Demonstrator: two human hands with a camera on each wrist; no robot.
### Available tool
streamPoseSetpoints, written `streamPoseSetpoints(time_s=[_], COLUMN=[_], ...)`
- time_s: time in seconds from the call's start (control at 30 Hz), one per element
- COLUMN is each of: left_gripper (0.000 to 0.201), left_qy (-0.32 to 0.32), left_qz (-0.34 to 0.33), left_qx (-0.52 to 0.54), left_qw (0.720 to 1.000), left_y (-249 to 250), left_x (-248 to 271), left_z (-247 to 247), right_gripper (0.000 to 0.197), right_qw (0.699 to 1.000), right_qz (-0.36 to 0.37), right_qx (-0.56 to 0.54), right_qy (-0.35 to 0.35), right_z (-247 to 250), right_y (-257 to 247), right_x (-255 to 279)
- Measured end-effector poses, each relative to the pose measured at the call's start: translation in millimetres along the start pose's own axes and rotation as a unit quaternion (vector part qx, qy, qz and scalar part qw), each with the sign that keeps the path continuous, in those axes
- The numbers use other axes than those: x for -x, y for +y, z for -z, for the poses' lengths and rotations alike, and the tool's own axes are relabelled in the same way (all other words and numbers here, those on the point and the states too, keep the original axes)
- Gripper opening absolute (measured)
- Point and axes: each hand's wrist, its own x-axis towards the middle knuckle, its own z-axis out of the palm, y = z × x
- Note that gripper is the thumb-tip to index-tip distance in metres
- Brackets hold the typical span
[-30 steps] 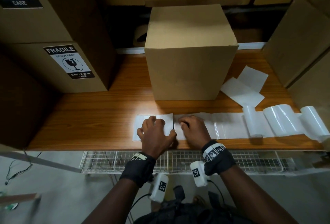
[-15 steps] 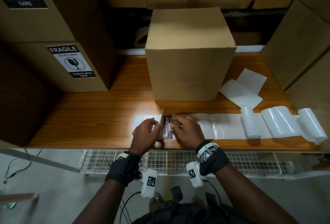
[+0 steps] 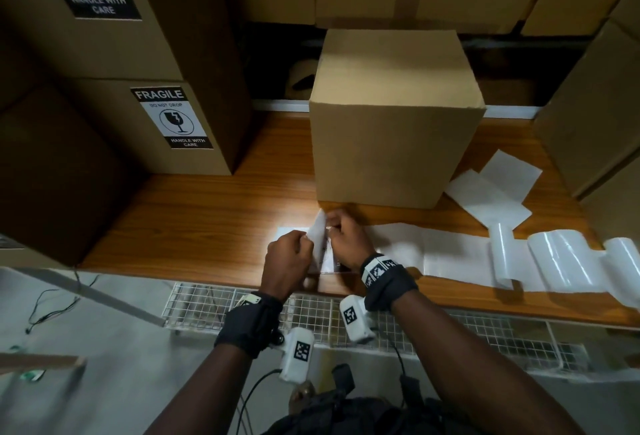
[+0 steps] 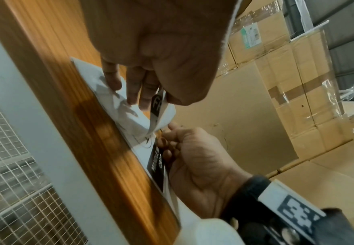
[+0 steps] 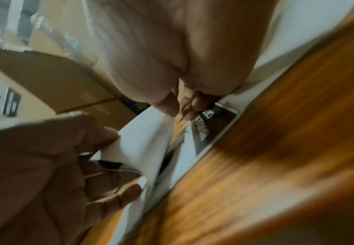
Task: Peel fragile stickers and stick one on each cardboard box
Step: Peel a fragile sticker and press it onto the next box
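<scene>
Left hand (image 3: 287,258) pinches limp backing paper (image 3: 318,230); right hand (image 3: 346,240) pins thin, floppy sticker (image 4: 156,163); best taken by an edge.

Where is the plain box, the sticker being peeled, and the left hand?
plain box (image 3: 391,154): head view, front face.
sticker (image 4: 156,163): left wrist view, black printed band.
left hand (image 3: 285,261): head view, back of hand.

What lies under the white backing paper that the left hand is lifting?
The backing paper lifts off a sticker whose black band of lettering shows. The left hand and right hand cover its remainder.
</scene>
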Motion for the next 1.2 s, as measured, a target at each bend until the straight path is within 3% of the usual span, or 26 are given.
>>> streamPoseSetpoints(time_s=[0.13, 0.33, 0.5, 0.6, 0.73, 0.93, 1.07, 1.13, 1.2], left_gripper=[0.031, 0.019, 0.027, 0.026, 0.028, 0.022, 0.021, 0.025, 0.035], left_qy=[0.055, 0.123, 0.244, 0.262, 0.254, 0.199, 0.195, 0.137, 0.037], left_qz=[0.008, 0.073, 0.072, 0.070, 0.106, 0.125, 0.079, 0.031, -0.032], left_qx=[0.014, 0.071, -0.013, -0.068, -0.101, -0.170, -0.240, -0.228, -0.233], left_qw=[0.998, 0.987, 0.967, 0.960, 0.956, 0.957, 0.948, 0.963, 0.971], left_y=[-5.2, -19.1, -30.8, -43.1, -78.4, -107.9, -98.6, -80.9, -69.6], left_x=[-6.1, -3.8, -4.4, 0.1, -1.6, -7.0, -7.5, -6.9, -7.6], left_z=[18.4, 47.4, 74.7, 89.0, 98.6, 101.4, 92.2, 77.5, 62.8], right_gripper=[0.036, 0.043, 0.058, 0.067, 0.082, 0.085, 0.084, 0.085, 0.086], right_qw=[0.999, 0.987, 0.970, 0.956, 0.940, 0.936, 0.936, 0.934, 0.932], right_qz=[0.002, 0.075, 0.064, 0.052, 0.044, 0.039, 0.032, 0.032, 0.033], right_qx=[0.035, 0.128, 0.225, 0.283, 0.338, 0.347, 0.349, 0.352, 0.359], right_qy=[-0.020, -0.065, -0.063, -0.052, -0.035, -0.031, -0.042, -0.042, -0.043], right_z=[-2.0, -3.8, -10.8, -17.1, -24.2, -24.9, -25.3, -25.0, -26.1], right_y=[3.4, 6.7, 4.9, 3.7, 2.6, 2.0, 1.1, 1.3, 1.8], right_x=[-6.5, 3.5, 13.0, 13.7, 12.6, 13.1, 12.9, 12.8, 13.4])
